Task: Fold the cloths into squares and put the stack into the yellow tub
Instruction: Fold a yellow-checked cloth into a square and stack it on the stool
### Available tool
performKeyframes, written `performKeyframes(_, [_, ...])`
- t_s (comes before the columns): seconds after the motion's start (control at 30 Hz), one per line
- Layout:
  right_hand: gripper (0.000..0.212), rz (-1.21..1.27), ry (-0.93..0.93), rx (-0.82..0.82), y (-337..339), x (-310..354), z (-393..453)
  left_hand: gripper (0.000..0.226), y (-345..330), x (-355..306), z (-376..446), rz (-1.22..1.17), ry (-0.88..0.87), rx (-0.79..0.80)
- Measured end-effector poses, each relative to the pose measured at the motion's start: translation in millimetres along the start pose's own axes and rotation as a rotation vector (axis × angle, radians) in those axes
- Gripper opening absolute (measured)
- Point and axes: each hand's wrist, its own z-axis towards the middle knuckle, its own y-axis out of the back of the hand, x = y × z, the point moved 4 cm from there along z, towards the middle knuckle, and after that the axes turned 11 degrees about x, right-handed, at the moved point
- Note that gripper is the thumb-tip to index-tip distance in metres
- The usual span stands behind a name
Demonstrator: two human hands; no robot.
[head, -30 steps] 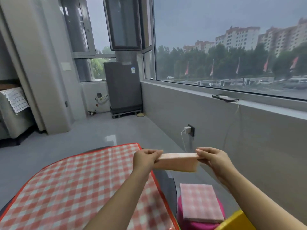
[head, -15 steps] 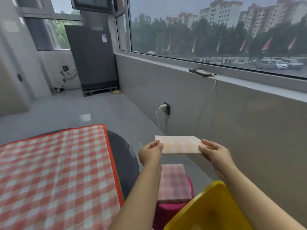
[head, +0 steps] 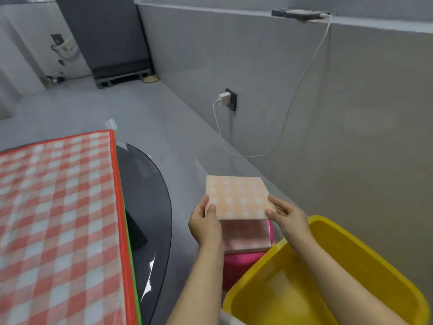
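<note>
Both my hands hold a folded orange checked cloth (head: 236, 198), a flat square. My left hand (head: 205, 222) grips its left edge and my right hand (head: 284, 215) pinches its right corner. The square hovers just above a folded pink checked cloth (head: 246, 235) that lies on a pink stool (head: 239, 261). I cannot tell whether the two cloths touch. The yellow tub (head: 365, 252) stands at the lower right, under my right forearm, with something pale showing inside it.
A red and white checked mat (head: 58, 219) covers a dark round glass table (head: 150, 202) at the left. A grey wall with a socket, a charger (head: 223, 98) and a white cable runs along the right. A dark appliance (head: 105, 36) stands at the far end.
My hands have carried the orange cloth from the table's edge to the right and down, tilting it flat above the pink cloth. My view has dropped toward the stool and tub.
</note>
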Motion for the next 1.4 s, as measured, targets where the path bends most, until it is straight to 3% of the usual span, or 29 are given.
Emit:
performKeyframes(0.2, [0.042,-0.204,-0.129,0.006,-8.8,-53.1,-5.3,0.031,30.0,48.6,5.3,0.296,0.056,0.019])
performKeyframes(0.43, [0.038,-0.356,-0.126,-0.067,-13.0,-62.8,-1.3,0.032,38.3,53.8,6.9,0.514,0.026,0.087])
performKeyframes(0.93, [0.042,-0.589,-0.112,-0.088,-24.6,-69.1,-2.2,0.030,42.0,61.2,5.1,0.619,-0.030,0.113])
performKeyframes(1.13, [0.038,-0.954,-0.191,-0.146,-24.3,-75.5,-3.7,0.029,44.7,66.5,8.0,0.605,-0.012,0.130])
performKeyframes(1.4, [0.038,-0.918,-0.222,-0.157,-23.7,-74.2,-9.9,0.031,42.2,63.4,-0.5,0.667,-0.039,0.134])
